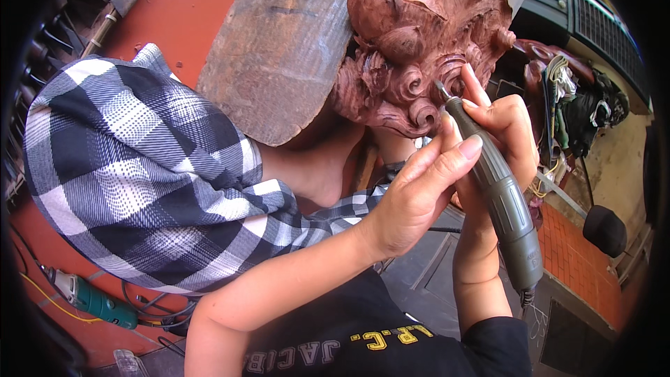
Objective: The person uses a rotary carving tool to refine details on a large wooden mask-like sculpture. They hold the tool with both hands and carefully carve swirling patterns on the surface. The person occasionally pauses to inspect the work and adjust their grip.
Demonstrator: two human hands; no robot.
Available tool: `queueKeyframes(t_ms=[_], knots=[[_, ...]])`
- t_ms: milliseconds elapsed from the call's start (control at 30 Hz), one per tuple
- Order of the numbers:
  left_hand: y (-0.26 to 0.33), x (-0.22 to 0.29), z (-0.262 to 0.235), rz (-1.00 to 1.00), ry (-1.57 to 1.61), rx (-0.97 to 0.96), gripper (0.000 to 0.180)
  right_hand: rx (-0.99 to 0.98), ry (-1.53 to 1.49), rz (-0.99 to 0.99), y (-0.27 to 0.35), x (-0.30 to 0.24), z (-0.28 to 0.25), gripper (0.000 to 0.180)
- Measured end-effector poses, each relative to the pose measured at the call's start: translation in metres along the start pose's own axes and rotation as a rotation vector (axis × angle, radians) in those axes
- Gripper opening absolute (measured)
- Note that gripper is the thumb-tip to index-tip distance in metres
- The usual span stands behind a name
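A dark grey rotary carving tool (494,185) slants across the right side, its thin metal bit (442,89) at the scrolled lower edge of a reddish-brown wood carving (412,49). My right hand (513,132) is closed round the front of the tool, with one finger stretched up against the carved scrolls. From the left, my left hand (426,181) grips the tool near its neck, thumb lying along the body; its other fingertips are partly hidden. Curls, rounded buds and leaf-like folds cover the carving. Whether the bit touches the wood cannot be made out exactly.
A flat worn board (279,49) stands left of the carving, beside my checked-cloth leg (139,167). Carving chisels (91,21) line the far left. A green angle grinder (101,304) and cables lie on the red floor. Bundled cords (558,91) hang at right.
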State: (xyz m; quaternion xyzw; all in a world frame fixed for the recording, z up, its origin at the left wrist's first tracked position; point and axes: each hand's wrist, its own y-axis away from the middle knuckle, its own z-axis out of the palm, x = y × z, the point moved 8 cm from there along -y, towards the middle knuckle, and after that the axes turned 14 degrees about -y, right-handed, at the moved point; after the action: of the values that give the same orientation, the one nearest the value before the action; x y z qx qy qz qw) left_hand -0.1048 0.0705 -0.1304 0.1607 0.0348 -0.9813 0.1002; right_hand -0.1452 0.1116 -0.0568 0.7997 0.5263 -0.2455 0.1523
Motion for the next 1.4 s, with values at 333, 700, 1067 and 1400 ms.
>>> queueKeyframes(t_ms=[333, 700, 1067, 1400], knots=[[0.006, -0.007, 0.001, -0.011, 0.021, -0.035, 0.045, -0.066, 0.14, -0.098, -0.006, -0.009, -0.002, 0.017], [0.003, -0.002, 0.007, 0.0, -0.148, 0.003, 0.049, 0.045, -0.009, -0.176, -0.002, 0.0, -0.009, 0.017], [0.0, 0.002, -0.002, 0.029, -0.067, -0.033, 0.048, 0.091, 0.096, -0.114, -0.003, -0.004, 0.0, 0.02], [0.004, -0.004, -0.004, -0.002, -0.122, 0.035, 0.052, -0.021, 0.122, -0.147, -0.006, -0.007, 0.004, 0.018]])
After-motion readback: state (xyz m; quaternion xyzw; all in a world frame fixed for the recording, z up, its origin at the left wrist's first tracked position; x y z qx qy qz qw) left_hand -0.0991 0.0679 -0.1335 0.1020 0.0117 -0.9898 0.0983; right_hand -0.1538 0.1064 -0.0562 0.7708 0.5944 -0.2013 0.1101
